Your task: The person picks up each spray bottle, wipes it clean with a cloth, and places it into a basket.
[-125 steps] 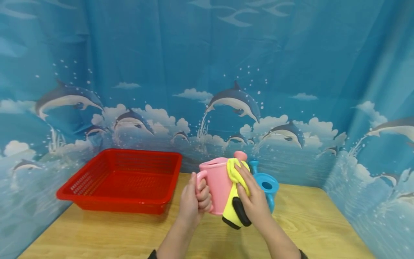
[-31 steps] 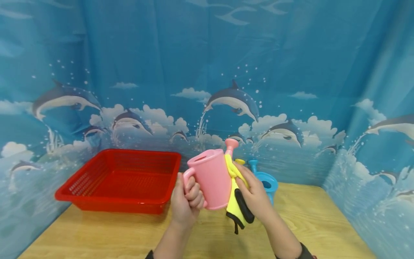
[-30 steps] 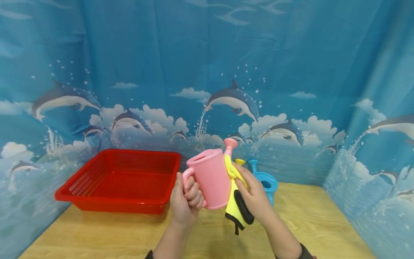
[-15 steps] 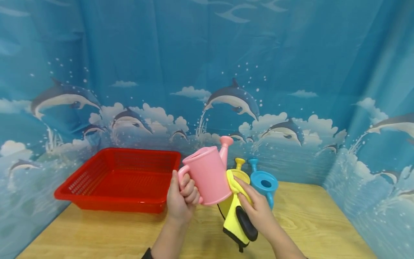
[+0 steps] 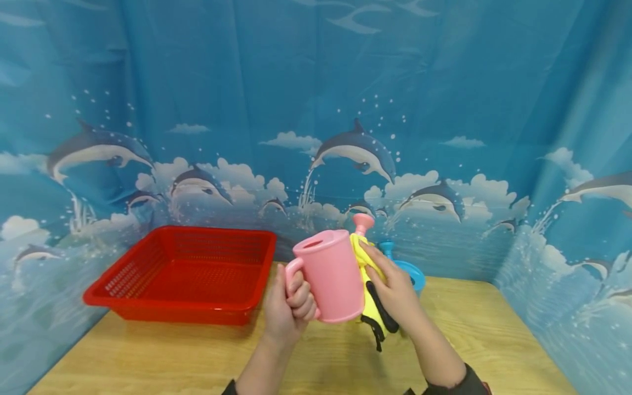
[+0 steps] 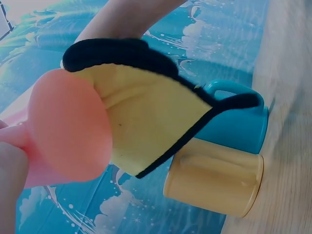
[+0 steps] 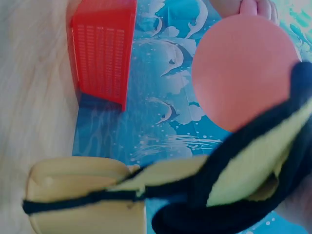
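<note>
My left hand (image 5: 288, 304) grips the handle of a pink watering can (image 5: 331, 277), holding it above the table. My right hand (image 5: 397, 288) holds a yellow cleaning cloth (image 5: 372, 310) with black edging against the can's right side, below the spout. Thumb and fingers bunch its upper part while the lower part hangs loose. In the left wrist view the cloth (image 6: 146, 122) lies against the pink can (image 6: 70, 126). The right wrist view shows the can's round base (image 7: 243, 73) beside the dark-edged cloth (image 7: 248, 175).
A blue watering can (image 5: 415, 274) stands behind my right hand. Beside it is a yellow watering can (image 6: 214, 178), hidden in the head view. A red plastic basket (image 5: 187, 307) sits at the left of the wooden table (image 5: 158, 356), before a dolphin-print curtain (image 5: 276, 109).
Over the last half second the pink can has moved right and tilts less, and the cloth has risen toward its spout. The yellow can is now covered in the head view.
</note>
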Available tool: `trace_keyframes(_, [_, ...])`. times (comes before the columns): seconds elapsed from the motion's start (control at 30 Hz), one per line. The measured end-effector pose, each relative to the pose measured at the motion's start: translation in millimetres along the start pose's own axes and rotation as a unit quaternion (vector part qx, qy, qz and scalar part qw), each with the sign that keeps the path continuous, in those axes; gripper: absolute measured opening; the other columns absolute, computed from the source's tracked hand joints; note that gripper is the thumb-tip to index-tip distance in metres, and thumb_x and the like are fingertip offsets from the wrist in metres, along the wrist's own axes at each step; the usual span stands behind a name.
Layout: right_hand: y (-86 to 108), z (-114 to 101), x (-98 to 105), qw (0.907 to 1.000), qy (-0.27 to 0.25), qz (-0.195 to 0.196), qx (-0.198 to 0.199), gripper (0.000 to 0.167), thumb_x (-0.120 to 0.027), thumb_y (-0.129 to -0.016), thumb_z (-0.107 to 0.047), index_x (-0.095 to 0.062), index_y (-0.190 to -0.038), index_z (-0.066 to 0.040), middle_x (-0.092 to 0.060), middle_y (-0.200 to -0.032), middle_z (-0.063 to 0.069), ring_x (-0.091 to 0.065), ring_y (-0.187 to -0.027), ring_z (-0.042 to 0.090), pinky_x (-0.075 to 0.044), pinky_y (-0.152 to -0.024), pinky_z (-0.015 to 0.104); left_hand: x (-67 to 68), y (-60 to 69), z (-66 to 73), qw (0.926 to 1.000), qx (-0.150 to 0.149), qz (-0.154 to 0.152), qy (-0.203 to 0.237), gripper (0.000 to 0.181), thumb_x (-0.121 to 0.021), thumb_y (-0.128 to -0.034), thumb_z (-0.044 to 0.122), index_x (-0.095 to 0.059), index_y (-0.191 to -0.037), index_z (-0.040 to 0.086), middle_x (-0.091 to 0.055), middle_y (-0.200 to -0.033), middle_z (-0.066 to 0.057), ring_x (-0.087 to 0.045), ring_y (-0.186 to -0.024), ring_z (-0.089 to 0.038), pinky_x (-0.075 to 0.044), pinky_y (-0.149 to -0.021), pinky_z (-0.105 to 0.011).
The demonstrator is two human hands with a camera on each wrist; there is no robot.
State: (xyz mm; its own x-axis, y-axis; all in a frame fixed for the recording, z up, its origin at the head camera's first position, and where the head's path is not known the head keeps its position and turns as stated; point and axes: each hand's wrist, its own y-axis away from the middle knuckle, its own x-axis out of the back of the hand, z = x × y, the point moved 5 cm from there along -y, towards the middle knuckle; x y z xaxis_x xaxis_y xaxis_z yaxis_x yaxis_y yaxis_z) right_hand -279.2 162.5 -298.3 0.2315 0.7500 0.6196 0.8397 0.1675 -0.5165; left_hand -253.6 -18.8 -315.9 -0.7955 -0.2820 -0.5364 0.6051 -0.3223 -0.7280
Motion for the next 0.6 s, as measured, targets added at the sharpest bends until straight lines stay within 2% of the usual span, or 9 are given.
trace_keyframes(0.07, [-7.3,0,1,0.9997,0.008,0.005,-0.021,0.047,-0.052,-0.100,-0.018,-0.043,-0.146,-0.024,-0.038,-0.152,0.012,-0.036,-0.138,0.041,-0.035,-0.103,0.064,0.0,0.3,-1.5,1.0000,0.002,-0.006,-0.002,0.047,-0.005,-0.1053,0.042,-0.026,-0.073,0.015,-0.019,-0.054,0.004,-0.012,-0.040,-0.008,-0.006,-0.037,-0.022])
trace_keyframes(0.17, [-15.9,1,2,0.9985,0.021,0.016,-0.048,0.048,-0.050,-0.101,-0.017,-0.041,-0.147,-0.026,-0.038,-0.152,0.011,-0.039,-0.137,0.040,-0.043,-0.100,0.058,0.0,0.6,-3.9,0.9999,0.005,-0.009,-0.009,0.047,-0.006,-0.1055,0.042,-0.026,-0.073,0.015,-0.019,-0.054,0.004,-0.012,-0.039,-0.009,-0.006,-0.037,-0.022])
trace_keyframes(0.33, [-20.6,-1,1,0.9959,0.035,0.005,-0.083,0.048,-0.048,-0.101,-0.019,-0.038,-0.148,-0.029,-0.038,-0.152,0.009,-0.038,-0.137,0.039,-0.042,-0.102,0.057,1.0,1.4,-5.2,0.9999,0.006,0.006,-0.015,0.047,-0.004,-0.1054,0.042,-0.026,-0.072,0.016,-0.018,-0.054,0.004,-0.012,-0.039,-0.009,-0.005,-0.037,-0.023])
trace_keyframes(0.43, [-19.3,-1,0,0.9958,0.032,-0.007,-0.085,0.048,-0.048,-0.101,-0.021,-0.038,-0.148,-0.030,-0.039,-0.152,0.010,-0.038,-0.138,0.039,-0.040,-0.103,0.058,1.2,1.1,-4.1,0.9999,0.004,0.002,-0.015,0.047,-0.006,-0.1055,0.042,-0.024,-0.072,0.016,-0.018,-0.054,0.005,-0.012,-0.039,-0.008,-0.005,-0.037,-0.023])
trace_keyframes(0.5, [-18.0,-2,0,0.9963,0.030,-0.015,-0.080,0.048,-0.049,-0.101,-0.021,-0.039,-0.148,-0.029,-0.040,-0.151,0.011,-0.043,-0.134,0.040,-0.045,-0.098,0.056,1.2,0.4,-3.0,0.9999,0.001,-0.006,-0.015,0.046,-0.009,-0.1055,0.043,-0.023,-0.072,0.015,-0.017,-0.054,0.005,-0.011,-0.039,-0.008,-0.005,-0.037,-0.022])
trace_keyframes(0.6, [-16.0,0,-2,0.9965,0.023,-0.032,-0.074,0.048,-0.049,-0.101,-0.022,-0.039,-0.147,-0.029,-0.041,-0.151,0.012,-0.055,-0.119,0.043,-0.048,-0.090,0.053,2.6,-0.2,-2.3,0.9998,-0.001,-0.006,-0.017,0.047,-0.008,-0.1055,0.043,-0.023,-0.072,0.015,-0.017,-0.054,0.004,-0.010,-0.038,-0.008,-0.005,-0.036,-0.022])
